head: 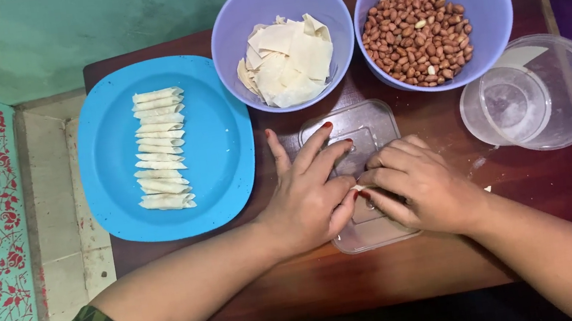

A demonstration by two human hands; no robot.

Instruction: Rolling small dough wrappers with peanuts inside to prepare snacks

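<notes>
Hands meet over a clear plastic lid (363, 128) on the wooden bench (459, 248): left hand (309, 198) and right hand (421, 183) pinch a small pastry piece (358, 188) between closed fingertips; how tight the grip is I cannot tell. Left of the lid, a blue plate (217, 140) carries about 12 finished rolls (161, 150). Beyond the lid, 2 purple bowls hold wrappers (288, 61) and peanuts (417, 36), both plentiful, so much seems left. Right of the lid sits a clear container (571, 90).
</notes>
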